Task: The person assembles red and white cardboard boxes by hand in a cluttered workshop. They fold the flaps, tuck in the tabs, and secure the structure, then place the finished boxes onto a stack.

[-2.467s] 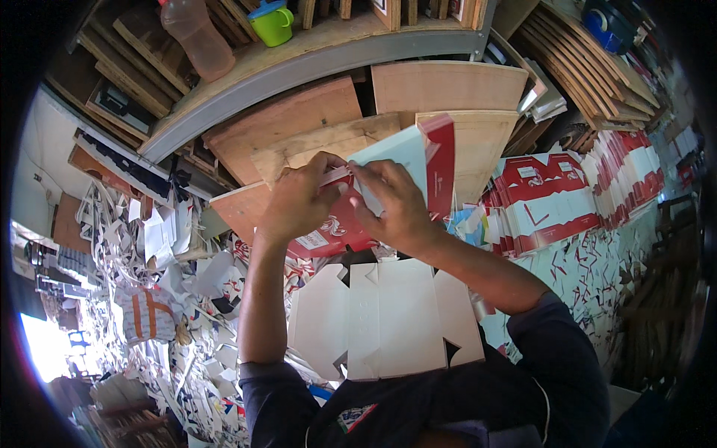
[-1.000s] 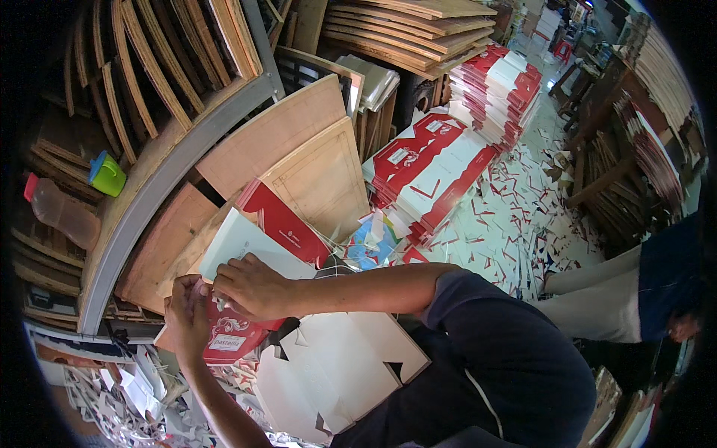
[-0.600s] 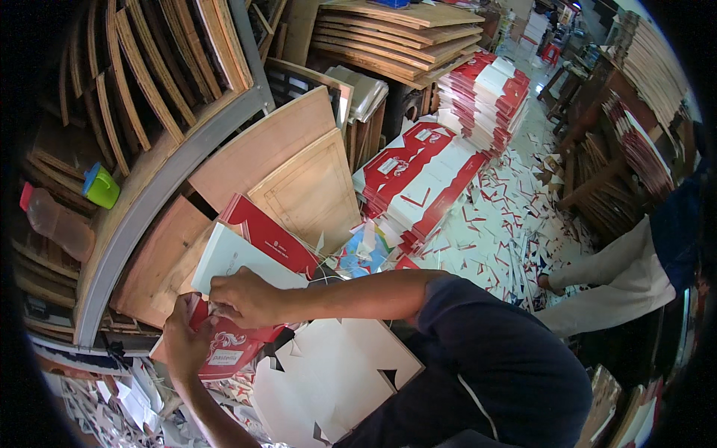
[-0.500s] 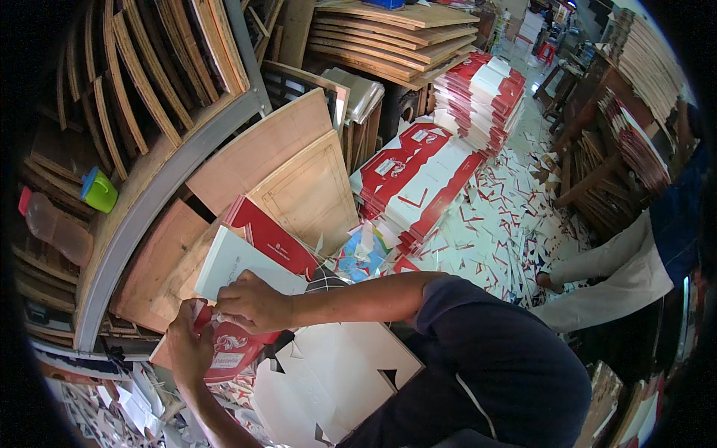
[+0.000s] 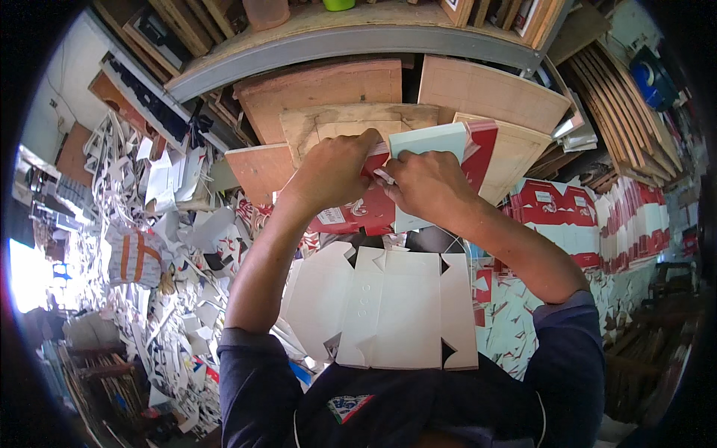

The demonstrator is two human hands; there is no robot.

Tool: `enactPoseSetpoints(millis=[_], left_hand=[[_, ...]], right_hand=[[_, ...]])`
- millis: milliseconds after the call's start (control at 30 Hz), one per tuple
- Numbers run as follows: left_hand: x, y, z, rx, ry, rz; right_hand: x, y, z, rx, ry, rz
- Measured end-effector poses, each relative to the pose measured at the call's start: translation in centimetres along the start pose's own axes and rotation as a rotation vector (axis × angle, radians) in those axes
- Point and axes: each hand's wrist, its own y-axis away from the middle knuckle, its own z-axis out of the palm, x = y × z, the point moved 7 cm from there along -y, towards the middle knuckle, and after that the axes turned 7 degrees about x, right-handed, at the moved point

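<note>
L hand (image 5: 332, 172) & R hand (image 5: 429, 183) both work at a red-and-white printed cardboard stack (image 5: 482, 153) in front of the person, approx. centre & a bit above mid-view. L hand is closed on the stack's L part, fingers curled over the edge; exact fingertip contact hidden by the back of the hand. R hand sits just beside it, fingers bent in, narrow, pinching a small whitish piece (image 5: 385, 177); can't tell if it's loose or part of the stack. Stack is tilted: pale panel shows above R hand, red side to its R, more red w/ a white label patch below L hand.

Nearer the body, a flat off-white die-cut cardboard sheet (image 5: 403, 306) w/ notched edges & crease lines lies against the dark shirt (image 5: 426, 399), apart from both hands.

Behind the stack: flat light-brown wooden boards (image 5: 325, 97) lean under a wooden shelf w/ grey metal edge (image 5: 358, 71). On the shelf, cut by top of view: pinkish translucent bottle (image 5: 267, 13) & bright green cup (image 5: 339, 4).

R side: pile of flat red-and-white box blanks (image 5: 556, 215), w/ a 2nd red-and-white pile (image 5: 635, 224) next to it; brown board stack (image 5: 620, 104) above. L side: heap of white paper offcuts (image 5: 202, 299), incl. a whitish bundle w/ orange straps (image 5: 138, 257).
</note>
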Motion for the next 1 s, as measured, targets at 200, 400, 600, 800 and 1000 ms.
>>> enactPoseSetpoints(millis=[200,400,600,800,1000], left_hand=[[-0.4,0.6,-0.3,-0.017,0.061,-0.073],[-0.8,0.4,-0.1,0.024,-0.005,-0.08],[-1.0,0.2,1.2,0.034,0.185,0.006],[-1.2,-0.4,0.3,0.002,0.052,-0.02],[-2.4,-1.5,-0.1,0.029,0.044,-0.01]], right_hand=[[4.4,-1.5,0.9,-0.072,-0.376,-0.043],[7.9,0.2,-9.7,0.639,-1.069,0.152],[0.9,-6.1,-10.2,0.28,-0.437,0.049],[10.4,-0.1,-12.1,0.667,-0.6,0.247],[18.3,9.2,4.1,0.343,-1.13,0.514]])
